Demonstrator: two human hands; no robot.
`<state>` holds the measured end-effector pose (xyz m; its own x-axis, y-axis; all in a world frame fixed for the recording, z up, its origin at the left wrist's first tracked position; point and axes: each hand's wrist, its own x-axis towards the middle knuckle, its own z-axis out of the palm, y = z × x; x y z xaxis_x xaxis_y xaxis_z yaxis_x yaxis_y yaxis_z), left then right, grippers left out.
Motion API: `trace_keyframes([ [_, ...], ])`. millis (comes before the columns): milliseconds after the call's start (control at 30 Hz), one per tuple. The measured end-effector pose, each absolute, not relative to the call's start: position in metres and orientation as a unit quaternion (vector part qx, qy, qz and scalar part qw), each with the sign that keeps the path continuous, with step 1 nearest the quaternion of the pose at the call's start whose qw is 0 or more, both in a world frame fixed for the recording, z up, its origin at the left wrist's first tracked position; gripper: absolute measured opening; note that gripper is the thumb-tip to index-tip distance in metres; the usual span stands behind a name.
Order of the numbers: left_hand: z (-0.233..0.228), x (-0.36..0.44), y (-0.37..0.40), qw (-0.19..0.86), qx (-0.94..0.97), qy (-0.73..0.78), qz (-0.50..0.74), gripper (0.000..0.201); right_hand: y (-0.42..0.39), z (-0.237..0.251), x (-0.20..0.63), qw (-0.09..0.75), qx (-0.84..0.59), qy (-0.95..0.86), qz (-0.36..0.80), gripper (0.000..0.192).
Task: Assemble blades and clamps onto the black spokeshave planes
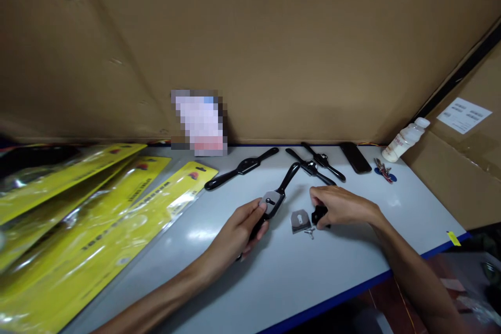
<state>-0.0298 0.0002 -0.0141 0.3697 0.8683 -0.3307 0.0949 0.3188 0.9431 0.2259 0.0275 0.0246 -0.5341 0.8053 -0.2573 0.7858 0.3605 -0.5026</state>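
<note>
My left hand (245,227) is wrapped round one handle of a black spokeshave (288,178), which tilts up to the right. A grey slotted blade (271,201) lies against its middle, with my thumb on the edge. To the right, my right hand (342,207) pinches a small black cap plate (319,214) just above the table. Beside it a second grey blade (299,222) rests flat, with small metal screws (310,233) at its lower edge. Behind my hands lie three more black spokeshave bodies, one on the left (247,166) and two on the right (312,168).
Yellow packaging cards (156,209) in clear plastic cover the table's left side. A dark phone (355,157), keys (384,171) and a white bottle (405,141) stand or lie at the back right. Cardboard (282,52) walls the rear; a blurred-out object (201,122) leans there.
</note>
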Motion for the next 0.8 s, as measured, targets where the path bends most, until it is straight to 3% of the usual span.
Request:
trace_keyframes([
  [133,-0.016,-0.029,0.001,0.655,0.509,0.472,0.298,0.041,0.041,0.018,0.228,0.11,-0.452,-0.758,0.457,0.025],
  [200,-0.017,-0.028,0.001,0.657,0.509,0.467,0.302,0.04,0.046,0.017,0.23,0.13,-0.445,-0.743,0.482,0.021],
  [367,-0.018,-0.027,0.001,0.664,0.504,0.454,0.315,0.036,0.048,0.028,0.23,0.184,-0.45,-0.721,0.494,0.021],
  [567,-0.023,-0.024,0.003,0.645,0.539,0.444,0.311,0.035,0.025,0.029,0.195,0.335,-0.465,-0.634,0.519,0.023],
  [800,-0.026,-0.022,0.003,0.626,0.568,0.442,0.3,0.044,0.011,0.001,0.158,0.342,-0.494,-0.674,0.43,0.018],
])
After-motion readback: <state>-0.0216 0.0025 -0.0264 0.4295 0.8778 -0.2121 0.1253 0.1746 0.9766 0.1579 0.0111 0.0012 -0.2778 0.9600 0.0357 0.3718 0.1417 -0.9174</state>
